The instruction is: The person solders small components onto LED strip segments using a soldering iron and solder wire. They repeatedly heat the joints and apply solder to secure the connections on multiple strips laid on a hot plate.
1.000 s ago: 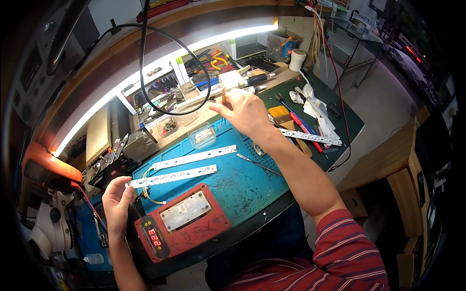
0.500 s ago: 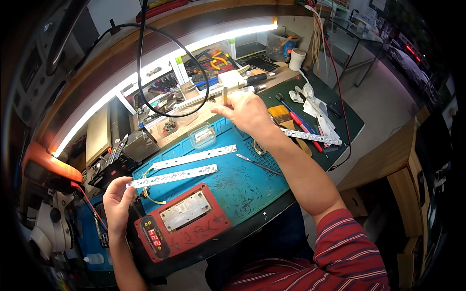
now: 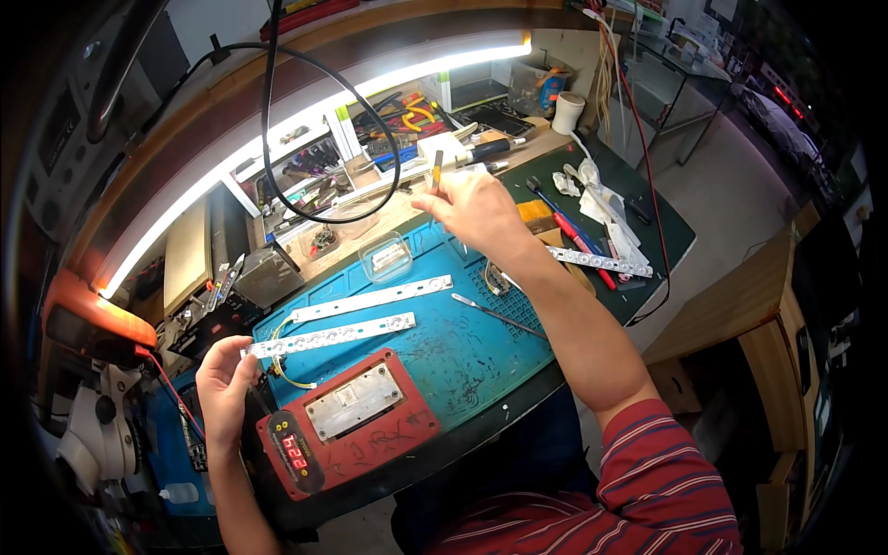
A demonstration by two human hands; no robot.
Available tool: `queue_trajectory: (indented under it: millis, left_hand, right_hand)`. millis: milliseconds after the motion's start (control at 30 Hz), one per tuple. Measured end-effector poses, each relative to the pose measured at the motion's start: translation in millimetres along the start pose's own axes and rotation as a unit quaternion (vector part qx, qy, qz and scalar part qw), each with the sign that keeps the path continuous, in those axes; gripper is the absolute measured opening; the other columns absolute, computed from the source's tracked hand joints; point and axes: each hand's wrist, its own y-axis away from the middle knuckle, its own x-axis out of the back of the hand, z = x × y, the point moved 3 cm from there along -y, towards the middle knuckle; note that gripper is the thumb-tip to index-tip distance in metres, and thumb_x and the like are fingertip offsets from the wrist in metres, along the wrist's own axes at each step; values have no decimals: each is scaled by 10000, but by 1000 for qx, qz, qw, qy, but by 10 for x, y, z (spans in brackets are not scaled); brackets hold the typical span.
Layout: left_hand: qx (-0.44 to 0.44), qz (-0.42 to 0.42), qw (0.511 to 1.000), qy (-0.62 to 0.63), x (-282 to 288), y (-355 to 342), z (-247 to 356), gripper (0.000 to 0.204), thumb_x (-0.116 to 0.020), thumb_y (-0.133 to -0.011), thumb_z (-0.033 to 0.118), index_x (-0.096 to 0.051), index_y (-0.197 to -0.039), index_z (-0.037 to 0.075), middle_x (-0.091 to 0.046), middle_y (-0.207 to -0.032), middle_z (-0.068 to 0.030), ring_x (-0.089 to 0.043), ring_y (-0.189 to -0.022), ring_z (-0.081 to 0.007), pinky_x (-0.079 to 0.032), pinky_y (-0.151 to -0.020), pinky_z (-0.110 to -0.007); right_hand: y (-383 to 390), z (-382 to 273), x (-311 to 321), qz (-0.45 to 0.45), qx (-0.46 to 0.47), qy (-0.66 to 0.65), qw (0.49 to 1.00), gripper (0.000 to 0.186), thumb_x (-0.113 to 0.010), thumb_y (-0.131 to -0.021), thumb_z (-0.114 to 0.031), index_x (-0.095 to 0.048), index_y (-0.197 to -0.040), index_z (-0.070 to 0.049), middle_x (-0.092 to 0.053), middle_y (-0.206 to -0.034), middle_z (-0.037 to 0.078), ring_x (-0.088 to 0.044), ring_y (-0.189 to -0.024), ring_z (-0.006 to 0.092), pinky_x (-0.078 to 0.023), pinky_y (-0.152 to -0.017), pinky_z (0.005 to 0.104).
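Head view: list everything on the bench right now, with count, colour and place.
LED strips: two, white, on the blue mat, one behind the other.
Third strip: one, white, right on green mat.
Heating plate: one, red, front left.
Blue mat: one, centre.
Clear box: one, behind the strips.
Paper cup: one, white, back right.
Left hand: at the near strip's left end.
Right hand: raised, holding a small tool.

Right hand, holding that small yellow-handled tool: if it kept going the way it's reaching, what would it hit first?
Probably the white box at the back of the bench, just beyond the right hand and its tool. Depth is hard to judge, so it might pass above it.
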Motion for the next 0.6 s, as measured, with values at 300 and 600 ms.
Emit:
queue_trajectory:
  millis: [300,600]
  left_hand:
    - [-2,-1,1000,0,-1,-6,-4,207,-645,-944,81,-614,-1130,-3,-599,-819,3,-544,-713,-66,-439,-652,-214]
    - [-3,-2,1000,-4,1,-5,-7,217,-656,-946,110,-617,-1133,9,-598,-818,10,-542,-705,-57,-439,-653,-201]
  right_hand:
    - [16,-46,2,-5,3,78,997,448,-610,-910,-470,-729,-912,-39,-685,-732,169,-682,-749,346,-532,-701,437]
    - [1,-26,1,-34,-21,82,996,444,-589,-917,-468,-723,-902,-45,-692,-781,185,-684,-785,350,-530,-727,450]
